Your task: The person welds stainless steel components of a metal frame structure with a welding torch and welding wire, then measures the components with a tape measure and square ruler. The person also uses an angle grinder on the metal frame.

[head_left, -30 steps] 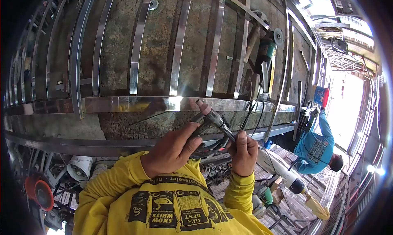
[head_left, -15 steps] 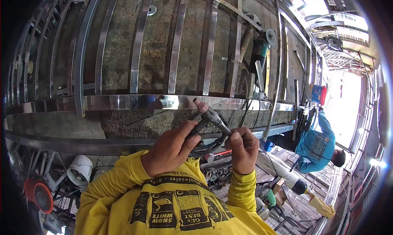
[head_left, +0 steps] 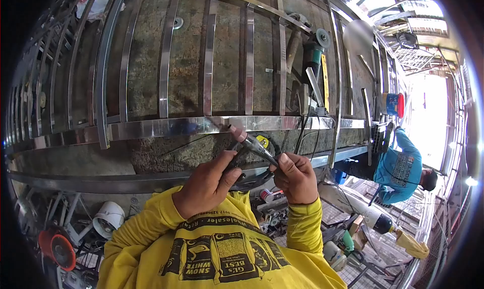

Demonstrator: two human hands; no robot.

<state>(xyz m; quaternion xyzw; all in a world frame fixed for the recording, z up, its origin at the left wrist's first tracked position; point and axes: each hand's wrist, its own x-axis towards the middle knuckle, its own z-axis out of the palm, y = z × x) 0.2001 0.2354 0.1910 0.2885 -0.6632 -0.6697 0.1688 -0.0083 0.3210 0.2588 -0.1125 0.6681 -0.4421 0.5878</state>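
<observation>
In the head view a TIG welding torch [head_left: 253,144] with a pinkish nozzle is between my hands, its nozzle pointing up and left. My left hand [head_left: 204,183] is closed around its dark handle, and much of the handle is hidden by the fingers. At the rear of the torch, my right hand [head_left: 297,177] pinches the back end between thumb and fingers. Just beyond the nozzle runs a shiny metal bar [head_left: 171,125], part of a frame of square tubes. Behind the torch shows a small yellow round thing [head_left: 262,141] that I cannot identify.
An angle grinder [head_left: 315,54] lies on the worktop at the upper right, near a yellow level [head_left: 325,80]. A co-worker in a blue shirt [head_left: 401,163] is at the right. A white bucket [head_left: 108,219], an orange-rimmed fan [head_left: 58,247] and a gas cylinder [head_left: 353,207] stand below.
The torch has turned slightly, and the yellow thing behind it now shows. Both hands keep their hold. The whole view has shifted a little.
</observation>
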